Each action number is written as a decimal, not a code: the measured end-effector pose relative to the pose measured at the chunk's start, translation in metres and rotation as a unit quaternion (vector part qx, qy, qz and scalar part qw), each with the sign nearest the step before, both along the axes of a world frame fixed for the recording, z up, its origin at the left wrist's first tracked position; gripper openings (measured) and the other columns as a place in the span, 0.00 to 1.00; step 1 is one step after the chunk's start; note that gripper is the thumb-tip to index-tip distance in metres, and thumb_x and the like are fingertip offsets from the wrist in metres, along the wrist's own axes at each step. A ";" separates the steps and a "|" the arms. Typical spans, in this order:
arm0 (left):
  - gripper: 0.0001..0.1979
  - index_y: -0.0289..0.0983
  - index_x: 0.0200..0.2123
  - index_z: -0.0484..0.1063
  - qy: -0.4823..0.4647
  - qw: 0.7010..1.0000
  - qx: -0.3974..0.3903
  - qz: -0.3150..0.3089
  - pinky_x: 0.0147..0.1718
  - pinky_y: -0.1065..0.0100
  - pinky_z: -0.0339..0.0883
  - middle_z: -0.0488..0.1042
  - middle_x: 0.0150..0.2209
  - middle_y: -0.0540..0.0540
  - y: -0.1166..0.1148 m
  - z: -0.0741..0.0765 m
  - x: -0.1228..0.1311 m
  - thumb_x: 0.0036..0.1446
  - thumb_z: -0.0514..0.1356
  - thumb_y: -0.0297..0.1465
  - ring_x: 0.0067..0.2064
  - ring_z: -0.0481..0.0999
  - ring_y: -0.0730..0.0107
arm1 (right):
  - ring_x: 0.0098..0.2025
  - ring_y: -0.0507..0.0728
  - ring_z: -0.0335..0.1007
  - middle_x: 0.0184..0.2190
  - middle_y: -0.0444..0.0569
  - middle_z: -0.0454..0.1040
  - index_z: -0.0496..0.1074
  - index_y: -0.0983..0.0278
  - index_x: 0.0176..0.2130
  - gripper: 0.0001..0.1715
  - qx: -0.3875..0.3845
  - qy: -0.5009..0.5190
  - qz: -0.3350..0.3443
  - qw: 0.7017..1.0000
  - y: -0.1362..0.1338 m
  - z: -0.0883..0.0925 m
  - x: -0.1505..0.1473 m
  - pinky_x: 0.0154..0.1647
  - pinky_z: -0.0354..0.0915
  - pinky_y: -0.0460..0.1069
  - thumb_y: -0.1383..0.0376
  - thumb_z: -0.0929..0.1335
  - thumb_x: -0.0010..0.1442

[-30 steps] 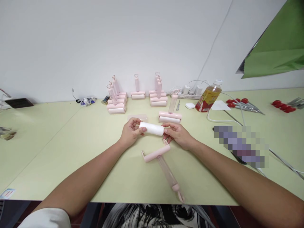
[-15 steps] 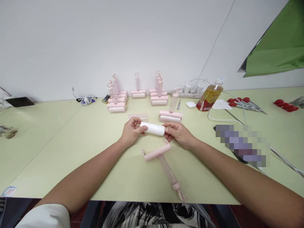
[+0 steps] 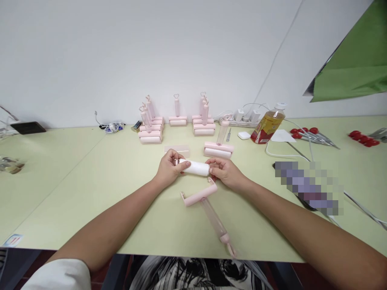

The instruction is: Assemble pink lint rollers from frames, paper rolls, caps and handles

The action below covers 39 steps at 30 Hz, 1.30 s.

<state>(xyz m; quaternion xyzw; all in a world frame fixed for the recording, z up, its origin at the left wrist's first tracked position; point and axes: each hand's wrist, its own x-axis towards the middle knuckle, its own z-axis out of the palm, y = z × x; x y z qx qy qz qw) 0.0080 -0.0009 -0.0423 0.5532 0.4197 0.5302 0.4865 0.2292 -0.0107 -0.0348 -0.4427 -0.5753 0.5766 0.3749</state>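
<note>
White, paper-like cylindrical roll (image 3: 198,168) is gripped by the left hand (image 3: 169,169), right hand (image 3: 225,171) pinching its other end; looks like end-fitting, next probably calling for steady alignment.

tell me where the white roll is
In the head view, the white roll is near centre, held between left hand and right hand, beyond the bare pink frame.

white roll (image 3: 198,168): partly behind left fingers (image 3: 184,164) | green sheet (image 3: 352,66): cropped | device (image 3: 305,188): pixelated
</note>
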 end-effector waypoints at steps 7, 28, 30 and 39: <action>0.25 0.37 0.32 0.59 -0.002 0.998 -0.037 0.042 0.15 0.72 0.72 0.65 0.31 0.53 0.006 -0.001 -0.003 0.41 0.71 0.41 0.28 0.70 0.75 | 0.16 0.51 0.66 0.16 0.42 0.72 0.68 0.68 0.54 0.28 -0.077 -0.034 -0.044 0.995 0.004 0.001 0.003 0.18 0.64 0.44 0.71 0.64 0.52; 0.20 0.38 0.30 0.65 0.212 0.976 -0.039 0.009 0.16 0.72 0.59 0.74 0.28 0.50 -0.002 0.003 -0.004 0.62 0.51 0.48 0.16 0.69 0.76 | 0.26 0.52 0.66 0.32 0.47 0.71 0.70 0.63 0.53 0.28 0.170 -0.028 -0.110 0.979 -0.009 0.009 0.002 0.24 0.68 0.49 0.59 0.71 0.53; 0.14 0.39 0.33 0.66 0.291 0.957 -0.003 0.010 0.21 0.69 0.61 0.77 0.33 0.50 -0.002 0.005 -0.008 0.64 0.49 0.41 0.18 0.69 0.75 | 0.29 0.53 0.67 0.41 0.51 0.71 0.71 0.61 0.53 0.27 0.208 -0.043 -0.140 0.967 -0.011 0.016 0.005 0.24 0.67 0.49 0.59 0.70 0.54; 0.08 0.40 0.35 0.69 0.476 0.872 0.112 -0.004 0.33 0.64 0.63 0.73 0.35 0.45 -0.002 0.008 -0.006 0.55 0.52 0.26 0.35 0.72 0.61 | 0.38 0.59 0.70 0.45 0.54 0.73 0.72 0.64 0.52 0.24 0.397 -0.338 -0.099 0.847 0.026 0.071 -0.020 0.43 0.65 0.53 0.66 0.67 0.55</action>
